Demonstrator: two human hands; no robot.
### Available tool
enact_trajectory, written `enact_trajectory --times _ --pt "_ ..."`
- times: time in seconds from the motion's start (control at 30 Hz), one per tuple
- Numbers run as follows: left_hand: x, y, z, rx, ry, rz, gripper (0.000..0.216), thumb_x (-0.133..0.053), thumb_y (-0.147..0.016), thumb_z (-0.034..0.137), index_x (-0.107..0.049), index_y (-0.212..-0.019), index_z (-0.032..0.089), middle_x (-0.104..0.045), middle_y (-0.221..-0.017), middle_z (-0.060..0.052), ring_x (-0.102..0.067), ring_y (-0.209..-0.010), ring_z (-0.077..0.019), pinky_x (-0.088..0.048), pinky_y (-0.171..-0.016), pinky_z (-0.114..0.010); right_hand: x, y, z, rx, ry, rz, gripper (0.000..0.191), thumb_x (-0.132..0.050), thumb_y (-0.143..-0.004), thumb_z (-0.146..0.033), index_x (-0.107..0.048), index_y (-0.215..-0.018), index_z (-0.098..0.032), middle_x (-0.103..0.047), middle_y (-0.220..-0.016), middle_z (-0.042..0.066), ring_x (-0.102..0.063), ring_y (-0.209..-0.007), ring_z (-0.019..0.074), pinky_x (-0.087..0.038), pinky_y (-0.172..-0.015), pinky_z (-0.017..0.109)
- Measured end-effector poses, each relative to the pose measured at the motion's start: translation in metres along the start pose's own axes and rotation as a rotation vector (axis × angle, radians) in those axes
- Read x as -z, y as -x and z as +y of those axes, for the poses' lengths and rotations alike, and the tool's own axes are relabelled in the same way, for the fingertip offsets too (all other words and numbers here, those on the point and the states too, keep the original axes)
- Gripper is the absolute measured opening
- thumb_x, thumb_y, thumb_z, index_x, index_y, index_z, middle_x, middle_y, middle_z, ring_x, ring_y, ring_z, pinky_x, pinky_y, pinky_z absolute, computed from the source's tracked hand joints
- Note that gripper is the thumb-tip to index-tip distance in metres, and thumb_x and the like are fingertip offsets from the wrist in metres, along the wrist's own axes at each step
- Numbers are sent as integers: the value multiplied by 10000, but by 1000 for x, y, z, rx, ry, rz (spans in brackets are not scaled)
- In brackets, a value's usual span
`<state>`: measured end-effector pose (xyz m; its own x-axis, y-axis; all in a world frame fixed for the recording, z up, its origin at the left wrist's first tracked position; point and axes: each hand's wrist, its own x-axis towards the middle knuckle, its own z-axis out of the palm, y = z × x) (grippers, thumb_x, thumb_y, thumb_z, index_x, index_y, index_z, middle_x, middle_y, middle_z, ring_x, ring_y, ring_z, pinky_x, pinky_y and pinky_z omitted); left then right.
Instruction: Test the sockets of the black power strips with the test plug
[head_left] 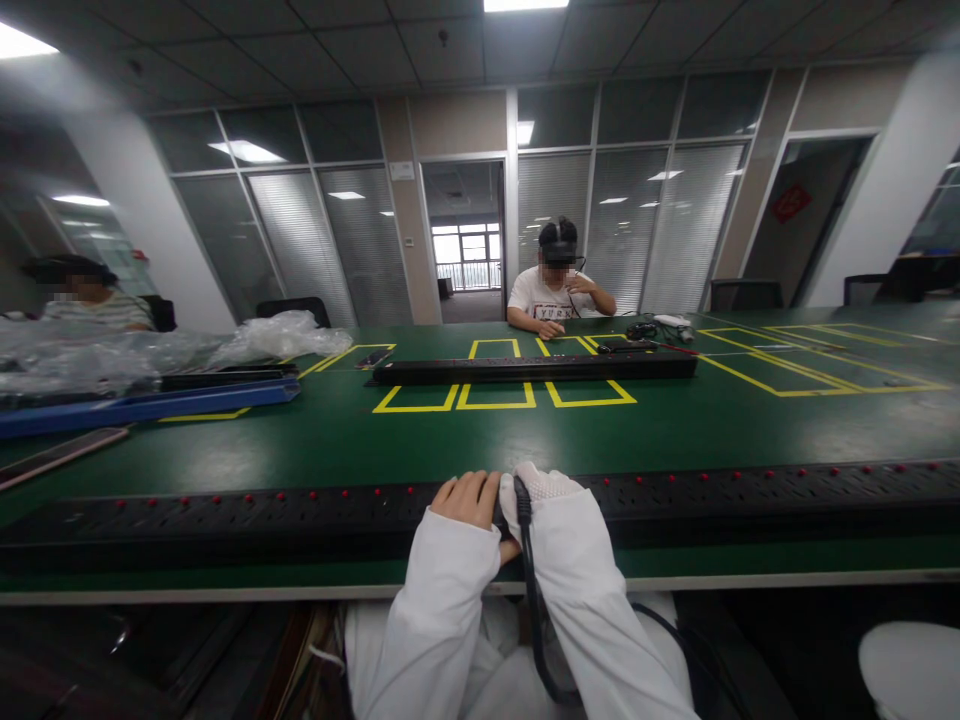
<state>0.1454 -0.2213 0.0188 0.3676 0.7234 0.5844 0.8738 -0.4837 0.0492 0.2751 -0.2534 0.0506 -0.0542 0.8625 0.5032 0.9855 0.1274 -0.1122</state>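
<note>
A long black power strip (pixel 300 515) with a row of red buttons lies along the near edge of the table. My bare left hand (pixel 469 500) is wrapped over it near the middle, fingers on top and thumb low on the near side. Right beside it, my right hand (pixel 551 485), in a white glove, is closed round a black plug (pixel 523 497) held against the strip. The plug's front end is hidden by the hands, so I cannot tell whether it sits in a socket. Its black cable (pixel 534 610) hangs down over the table edge into my lap.
A second black power strip (pixel 540 370) lies farther back on the green table (pixel 322 435), across yellow tape outlines. Clear plastic wrap (pixel 277 335), a blue channel (pixel 225 397) and a phone (pixel 64 453) lie at left. One person (pixel 559 285) sits opposite, another (pixel 90 300) at far left.
</note>
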Motion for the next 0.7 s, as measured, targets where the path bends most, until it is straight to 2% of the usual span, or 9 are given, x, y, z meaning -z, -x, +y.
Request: enact_trajectory --times 0.37,0.7 --pt "-1 -1 0 12 18 -34 645 -620 -556 364 -533 -1155 141 -594 -1164 -148 -539 -1052 -300 -382 -920 -442 -1 0 1 6 -5 -3 364 -443 -875 -440 -546 -1079 -156 -576 -1001 47 -549 -848 105 -468 -771 302" --pt "1 0 -1 -3 8 -12 637 -589 -567 356 -536 -1163 136 -597 -1170 -137 -544 -1055 -294 -379 -922 -428 1 -1 0 -19 5 -10 385 -424 -878 -465 -560 -1055 -151 -593 -972 45 -558 -835 102 -464 -784 306"
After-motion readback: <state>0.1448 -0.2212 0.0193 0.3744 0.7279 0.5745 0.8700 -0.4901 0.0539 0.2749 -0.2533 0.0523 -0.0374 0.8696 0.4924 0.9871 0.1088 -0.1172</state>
